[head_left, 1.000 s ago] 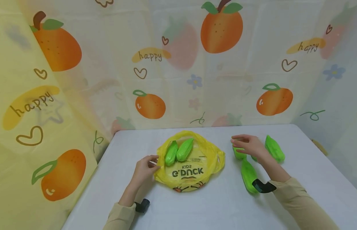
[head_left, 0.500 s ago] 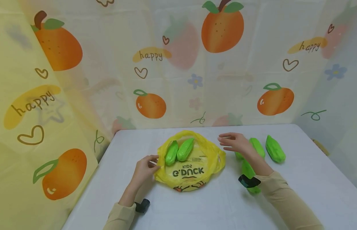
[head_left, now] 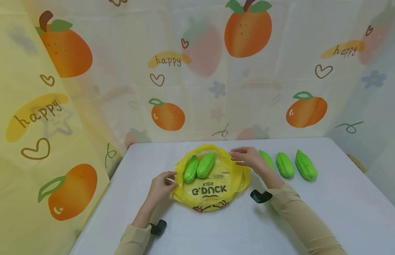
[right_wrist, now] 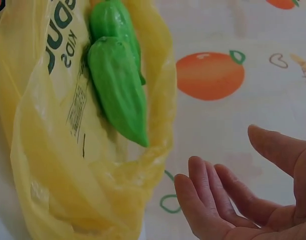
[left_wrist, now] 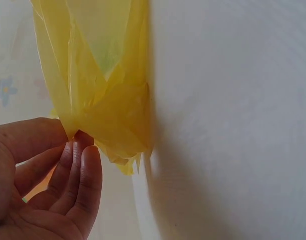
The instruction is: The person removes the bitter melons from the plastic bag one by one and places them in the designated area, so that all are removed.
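A yellow plastic bag [head_left: 243, 181] printed with dark letters lies spread on the table, its mouth open upward. Inside it, side by side, are two bright green, ridged toy vegetables with pointed tips, one on the left [head_left: 191, 169] and one on the right [head_left: 206, 165]. My left hand [head_left: 160, 186] pinches the bag's left edge between thumb and fingertips; the left wrist view shows the gathered plastic [left_wrist: 105, 112] there. At the bag's upper right rim hovers my right hand [head_left: 248, 157], thumb [right_wrist: 275, 150] spread from the fingers, holding nothing.
More green toy vegetables lie on the right of the table: one [head_left: 307, 165] farthest right, another [head_left: 285, 165] beside it, a third [head_left: 267, 158] partly behind my right hand. Another is mostly hidden under my right sleeve [head_left: 299, 212]. A fruit-print curtain [head_left: 197, 95] hangs behind the table.
My right hand has moved left, from above the green toy vegetables to the bag's right rim, uncovering some of them. My left hand has stayed at the bag's edge.
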{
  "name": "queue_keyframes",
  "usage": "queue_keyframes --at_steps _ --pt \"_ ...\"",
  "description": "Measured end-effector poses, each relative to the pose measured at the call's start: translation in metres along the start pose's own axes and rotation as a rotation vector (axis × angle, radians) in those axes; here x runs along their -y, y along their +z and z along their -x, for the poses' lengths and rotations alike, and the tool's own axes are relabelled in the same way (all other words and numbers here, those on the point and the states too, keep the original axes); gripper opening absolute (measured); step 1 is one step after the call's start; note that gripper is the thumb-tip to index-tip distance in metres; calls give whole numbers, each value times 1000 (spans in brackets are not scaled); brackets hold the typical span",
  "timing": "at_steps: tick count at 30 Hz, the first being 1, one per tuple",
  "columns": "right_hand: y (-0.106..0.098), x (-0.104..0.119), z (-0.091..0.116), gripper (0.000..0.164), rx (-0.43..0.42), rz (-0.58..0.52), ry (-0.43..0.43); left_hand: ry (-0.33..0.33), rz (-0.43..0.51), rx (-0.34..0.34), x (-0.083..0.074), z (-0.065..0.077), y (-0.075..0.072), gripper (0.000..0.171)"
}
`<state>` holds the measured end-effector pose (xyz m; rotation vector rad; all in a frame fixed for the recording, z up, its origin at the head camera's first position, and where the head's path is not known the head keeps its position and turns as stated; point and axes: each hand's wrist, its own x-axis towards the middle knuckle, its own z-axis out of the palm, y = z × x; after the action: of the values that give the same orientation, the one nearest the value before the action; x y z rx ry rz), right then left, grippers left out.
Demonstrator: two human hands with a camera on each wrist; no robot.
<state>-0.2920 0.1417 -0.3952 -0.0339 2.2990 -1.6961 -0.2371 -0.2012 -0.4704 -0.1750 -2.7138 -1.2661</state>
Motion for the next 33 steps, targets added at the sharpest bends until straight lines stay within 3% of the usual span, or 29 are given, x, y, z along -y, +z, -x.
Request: queue_keyframes --at_steps 16,33 --pt "31 0 -30 50 50 -110 7 -3 13 9 -1 0 -1 39" --pt "65 -12 -56 51 -62 -147 88 20 11 9 1 0 0 38"
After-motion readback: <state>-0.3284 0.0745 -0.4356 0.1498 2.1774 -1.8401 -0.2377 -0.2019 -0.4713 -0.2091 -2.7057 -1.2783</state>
